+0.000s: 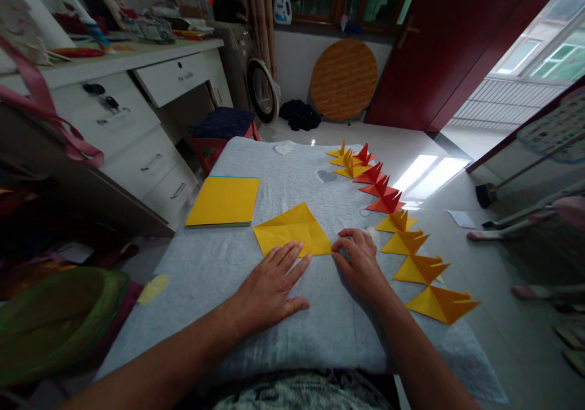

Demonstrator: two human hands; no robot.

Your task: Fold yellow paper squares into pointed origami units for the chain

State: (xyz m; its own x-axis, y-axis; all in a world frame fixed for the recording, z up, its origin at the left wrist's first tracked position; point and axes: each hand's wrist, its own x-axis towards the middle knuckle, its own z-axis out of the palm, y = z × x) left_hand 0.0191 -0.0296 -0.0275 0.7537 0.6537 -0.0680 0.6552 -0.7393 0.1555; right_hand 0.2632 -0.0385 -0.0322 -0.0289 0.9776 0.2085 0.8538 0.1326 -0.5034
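A folded yellow paper [292,229] lies on the grey cloth-covered table [219,264] in front of me. My left hand [269,285] lies flat with its fingers stretched out, their tips on the paper's near edge. My right hand [359,261] is curled at the paper's right corner, its fingertips pinched there. A stack of flat yellow sheets [223,201] sits at the left of the table. Along the right edge runs a row of several folded paper shapes, yellow [441,303] near me, red [384,194] further off.
A white desk with drawers [137,117] stands to the left, cluttered on top. A green bag [55,318] lies at the lower left. Beyond the table are a red stool [219,136], a round wooden board [343,79] and a red door [457,44].
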